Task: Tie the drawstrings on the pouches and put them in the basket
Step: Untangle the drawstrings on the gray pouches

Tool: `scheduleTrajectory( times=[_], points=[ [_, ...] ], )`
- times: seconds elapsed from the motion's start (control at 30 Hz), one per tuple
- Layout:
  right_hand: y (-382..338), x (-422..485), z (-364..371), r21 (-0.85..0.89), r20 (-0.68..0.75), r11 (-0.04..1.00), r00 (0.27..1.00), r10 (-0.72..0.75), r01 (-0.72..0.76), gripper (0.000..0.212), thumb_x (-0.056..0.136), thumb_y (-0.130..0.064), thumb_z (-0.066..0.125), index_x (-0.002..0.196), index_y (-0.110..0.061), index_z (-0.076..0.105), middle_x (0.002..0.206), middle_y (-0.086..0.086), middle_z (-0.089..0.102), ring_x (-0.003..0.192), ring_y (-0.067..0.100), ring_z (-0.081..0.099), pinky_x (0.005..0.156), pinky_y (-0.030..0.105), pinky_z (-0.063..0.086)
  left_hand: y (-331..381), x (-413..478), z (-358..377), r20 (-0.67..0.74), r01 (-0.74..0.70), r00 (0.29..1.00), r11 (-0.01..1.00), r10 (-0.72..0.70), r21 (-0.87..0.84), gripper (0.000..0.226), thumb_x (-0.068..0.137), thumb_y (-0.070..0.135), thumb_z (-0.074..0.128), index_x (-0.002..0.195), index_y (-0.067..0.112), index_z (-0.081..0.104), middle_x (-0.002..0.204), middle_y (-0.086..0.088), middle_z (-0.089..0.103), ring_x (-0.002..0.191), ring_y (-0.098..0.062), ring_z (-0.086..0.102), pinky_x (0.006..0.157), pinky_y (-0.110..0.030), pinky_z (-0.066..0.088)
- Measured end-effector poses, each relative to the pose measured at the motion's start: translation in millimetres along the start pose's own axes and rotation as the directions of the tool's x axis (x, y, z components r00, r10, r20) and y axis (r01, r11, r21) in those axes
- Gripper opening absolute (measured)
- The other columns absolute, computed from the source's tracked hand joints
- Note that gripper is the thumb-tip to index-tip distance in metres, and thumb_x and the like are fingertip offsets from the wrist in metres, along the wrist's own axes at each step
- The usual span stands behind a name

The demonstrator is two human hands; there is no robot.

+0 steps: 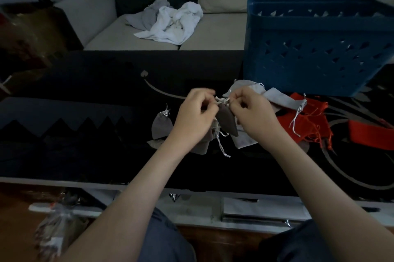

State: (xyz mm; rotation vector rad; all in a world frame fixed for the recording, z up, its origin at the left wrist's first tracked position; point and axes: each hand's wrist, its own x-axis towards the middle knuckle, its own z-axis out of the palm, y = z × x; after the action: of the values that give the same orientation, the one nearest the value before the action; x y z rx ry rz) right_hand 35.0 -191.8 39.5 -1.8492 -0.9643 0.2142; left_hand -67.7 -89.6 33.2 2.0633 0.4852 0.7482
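Grey pouch hangs between your two hands above the middle of the dark counter, neck up, body dropping toward 6 o'clock. Your left hand sits at 9 o'clock of the pouch neck and your right hand at 3 o'clock. Each grip is clamped: the fingers are curled and the fingertips pinch the white drawstring on their own side of the gathered neck. The string runs short between the two grips. Whether a knot has formed there cannot be told.

Edges and room: the near counter edge lies at 6 o'clock, well apart from your hands. Bare dark counter extends toward 9 o'clock. The blue basket stands at 1 o'clock from your hands, and its wall hides what is inside.

Surroundings: a closed grey pouch lies just beside your left hand at 8 o'clock, its neck gathered. More grey pouches lie under your left wrist, with loose strings trailing toward 6 o'clock. Pale grey pouches lie at 2 o'clock, overlapping a frayed red cloth. Together they occupy the counter between your right hand and the foot of the basket. A red strip lies farther out at 3 o'clock. Beyond the counter at 12 o'clock, a sofa carries crumpled white cloths.
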Motion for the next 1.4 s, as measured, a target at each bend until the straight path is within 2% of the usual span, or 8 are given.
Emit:
scheduleTrajectory(
  times=[0.1, 0.3, 0.47, 0.63, 0.73, 0.83, 1.13, 1.4],
  points=[
    [0, 2, 7, 0.113, 0.015, 0.992, 0.999, 0.049, -0.05, 0.02, 0.094, -0.013, 0.052, 0.079, -0.024, 0.055, 0.073, 0.006, 0.066, 0.066, 0.014, 0.059, 0.066, 0.03, 0.048, -2, 3, -5, 0.232, 0.351, 0.929, 0.886, -0.289, -0.304, 0.018, 0.1, 0.025, 0.045, 0.086, 0.019, 0.055, 0.09, -0.001, 0.061, 0.091, -0.017, 0.062, 0.094, -0.041, 0.051],
    [-1, 8, 21, 0.254, 0.081, 0.961, 0.993, 0.089, -0.107, 0.014, 0.095, -0.013, 0.052, 0.085, -0.018, 0.059, 0.067, 0.003, 0.06, 0.066, 0.021, 0.057, 0.069, 0.041, 0.049, -8, -2, -20, 0.261, 0.46, 0.885, 0.815, -0.386, -0.352, 0.017, 0.094, 0.03, 0.054, 0.098, 0.014, 0.058, 0.078, 0.002, 0.059, 0.074, -0.008, 0.062, 0.061, -0.02, 0.051],
    [0, 10, 32, 0.216, 0.089, 0.973, 0.994, 0.065, -0.083, 0.015, 0.094, -0.014, 0.052, 0.084, -0.022, 0.058, 0.061, -0.01, 0.061, 0.059, 0.005, 0.054, 0.062, 0.027, 0.042, -16, -2, -33, 0.202, 0.423, 0.901, 0.881, -0.384, -0.211, 0.022, 0.096, 0.026, 0.055, 0.076, 0.017, 0.059, 0.065, 0.007, 0.055, 0.05, 0.004, 0.051, 0.048, -0.012, 0.038],
    [3, 9, 47, 0.033, 0.21, 0.999, 0.977, 0.026, -0.034, 0.019, 0.094, -0.025, 0.056, 0.112, -0.019, 0.058, 0.094, 0.0, 0.062, 0.079, 0.007, 0.055, 0.067, 0.01, 0.042, -38, -6, -52, -0.028, 0.49, 0.872, 0.871, -0.489, 0.032, 0.024, 0.094, 0.034, 0.056, 0.079, 0.015, 0.059, 0.069, 0.004, 0.055, 0.064, -0.009, 0.054, 0.055, -0.021, 0.04],
    [23, 16, 55, -0.29, 0.297, 0.954, 0.955, 0.008, 0.082, 0.043, 0.09, -0.027, 0.059, 0.131, -0.019, 0.05, 0.121, 0.003, 0.056, 0.111, 0.017, 0.05, 0.095, 0.029, 0.041, -53, -8, -65, -0.129, 0.539, 0.842, 0.796, -0.525, 0.276, 0.022, 0.096, 0.035, 0.053, 0.087, 0.015, 0.054, 0.078, 0.002, 0.053, 0.07, -0.011, 0.05, 0.054, -0.024, 0.034],
    [35, 19, 61, -0.405, 0.359, 0.909, 0.931, 0.061, 0.096, 0.056, 0.085, -0.028, 0.064, 0.137, -0.021, 0.044, 0.133, 0.007, 0.05, 0.124, 0.028, 0.043, 0.103, 0.042, 0.037, -61, -12, -71, -0.109, 0.535, 0.832, 0.736, -0.543, 0.414, 0.018, 0.097, 0.028, 0.05, 0.1, 0.011, 0.048, 0.091, -0.004, 0.054, 0.072, -0.012, 0.049, 0.055, -0.026, 0.033],
    [32, 19, 62, -0.491, 0.374, 0.854, 0.927, 0.027, 0.173, 0.04, 0.084, -0.025, 0.066, 0.122, -0.021, 0.052, 0.122, 0.004, 0.052, 0.117, 0.026, 0.044, 0.097, 0.037, 0.038, -64, -15, -59, -0.249, 0.474, 0.872, 0.598, -0.422, 0.646, 0.056, 0.09, 0.026, 0.063, 0.134, 0.01, 0.032, 0.131, -0.017, 0.038, 0.118, -0.031, 0.04, 0.093, -0.036, 0.038],
    [18, 14, 49, -0.202, 0.236, 0.965, 0.964, -0.119, 0.168, 0.017, 0.083, -0.004, 0.059, 0.087, -0.019, 0.052, 0.081, -0.006, 0.052, 0.081, 0.016, 0.05, 0.074, 0.024, 0.042, -27, -11, -45, -0.016, 0.13, 0.99, 0.846, -0.142, 0.518, 0.061, 0.09, 0.001, 0.043, 0.138, 0.038, 0.038, 0.146, 0.009, 0.027, 0.129, -0.019, 0.025, 0.103, -0.038, 0.021]
  ],
)
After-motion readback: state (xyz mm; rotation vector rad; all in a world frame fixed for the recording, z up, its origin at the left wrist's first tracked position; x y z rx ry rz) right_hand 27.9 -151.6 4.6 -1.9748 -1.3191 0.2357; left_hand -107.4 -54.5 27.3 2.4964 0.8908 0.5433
